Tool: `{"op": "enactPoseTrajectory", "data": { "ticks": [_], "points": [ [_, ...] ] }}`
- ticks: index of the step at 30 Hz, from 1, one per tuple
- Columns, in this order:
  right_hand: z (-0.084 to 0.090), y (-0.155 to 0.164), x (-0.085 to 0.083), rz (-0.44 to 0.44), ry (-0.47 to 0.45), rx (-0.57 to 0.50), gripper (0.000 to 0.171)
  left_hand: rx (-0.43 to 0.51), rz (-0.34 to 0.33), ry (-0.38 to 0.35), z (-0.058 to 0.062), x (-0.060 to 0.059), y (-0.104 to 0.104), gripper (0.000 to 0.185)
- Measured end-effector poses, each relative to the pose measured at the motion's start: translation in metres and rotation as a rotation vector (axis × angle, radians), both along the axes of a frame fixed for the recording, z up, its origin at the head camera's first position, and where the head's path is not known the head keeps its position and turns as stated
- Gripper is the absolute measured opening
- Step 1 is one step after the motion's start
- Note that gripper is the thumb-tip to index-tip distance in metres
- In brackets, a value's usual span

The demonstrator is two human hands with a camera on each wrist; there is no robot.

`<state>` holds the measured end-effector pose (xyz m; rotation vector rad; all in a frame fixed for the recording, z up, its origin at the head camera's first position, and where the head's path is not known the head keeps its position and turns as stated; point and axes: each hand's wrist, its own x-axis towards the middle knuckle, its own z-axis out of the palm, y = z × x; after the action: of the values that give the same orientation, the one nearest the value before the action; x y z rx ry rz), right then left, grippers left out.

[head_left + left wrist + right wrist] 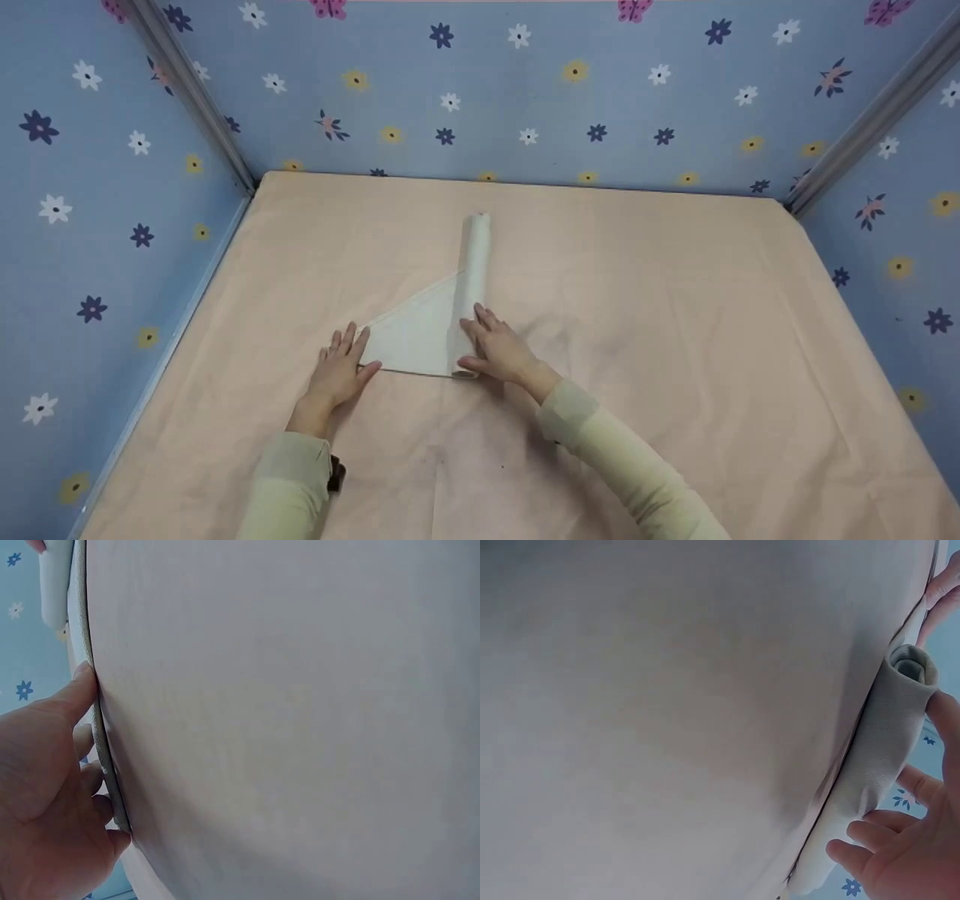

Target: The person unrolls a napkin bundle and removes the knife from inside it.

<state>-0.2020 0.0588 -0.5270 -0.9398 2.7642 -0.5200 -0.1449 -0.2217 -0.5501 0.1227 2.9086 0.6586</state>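
Note:
A white cloth (412, 337) lies on the table, its left part flat and tapering, its right part wound into a long, narrow roll (478, 255) that points away from me. On the flat part's left edge rests my left hand (337, 375), fingers spread, thumb at the near edge. In the left wrist view, that hand (45, 787) touches the thin cloth edge from above. My right hand (506, 352) lies across the near end of the roll with its fingers extended. The right wrist view shows the spiral end of the roll (881, 742) beside the right hand (915, 847), thumb near that end.
A pale peach cover (675, 322) with soft wrinkles is spread over the table. Blue flowered panels (510, 105) enclose the back and both sides, with grey metal posts (187, 90) at the rear corners. A dark band (337, 474) sits at the left wrist.

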Motion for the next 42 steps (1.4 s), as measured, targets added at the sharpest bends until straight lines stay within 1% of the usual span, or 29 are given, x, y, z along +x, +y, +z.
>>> {"op": "enactPoseTrajectory", "data": {
  "ticks": [11,18,20,24,25,26,28,31,32,33,38,42],
  "points": [
    [-0.002,0.012,0.002,-0.044,-0.04,-0.01,0.069,-0.002,-0.001,0.014,-0.004,0.0,0.0,0.064],
    [-0.002,0.018,0.004,-0.021,-0.024,-0.034,0.067,0.001,-0.009,0.026,-0.002,0.001,0.0,0.063],
    [-0.002,0.019,0.004,-0.02,-0.021,-0.037,0.067,0.015,-0.01,0.029,-0.002,0.001,-0.001,0.063],
    [-0.002,0.02,0.005,-0.02,-0.017,-0.046,0.066,0.076,-0.012,0.04,-0.004,0.002,-0.003,0.067],
    [-0.002,0.02,0.005,-0.02,-0.017,-0.047,0.066,0.079,-0.024,0.067,-0.012,0.001,-0.006,0.069],
    [-0.001,0.02,0.005,-0.021,-0.016,-0.048,0.067,0.091,-0.027,0.066,-0.013,0.001,-0.007,0.071],
    [0.0,0.019,0.005,-0.02,-0.016,-0.052,0.067,0.098,-0.03,0.071,-0.013,0.001,-0.007,0.072],
    [0.001,0.017,0.005,-0.02,-0.013,-0.062,0.067,0.082,-0.024,0.066,-0.011,0.001,-0.005,0.068],
    [0.001,0.016,0.005,-0.018,-0.006,-0.063,0.067,0.082,-0.011,0.041,-0.003,0.002,-0.002,0.066],
    [0.001,0.015,0.005,-0.015,0.003,-0.062,0.067,0.065,-0.01,0.041,-0.002,0.002,-0.001,0.064],
    [0.001,0.008,0.005,-0.012,0.029,-0.052,0.068,0.008,-0.017,0.033,-0.001,0.001,0.0,0.062],
    [0.001,0.001,0.005,-0.011,0.033,-0.053,0.066,0.008,-0.017,0.037,-0.001,0.0,0.001,0.063]
  ]
}}
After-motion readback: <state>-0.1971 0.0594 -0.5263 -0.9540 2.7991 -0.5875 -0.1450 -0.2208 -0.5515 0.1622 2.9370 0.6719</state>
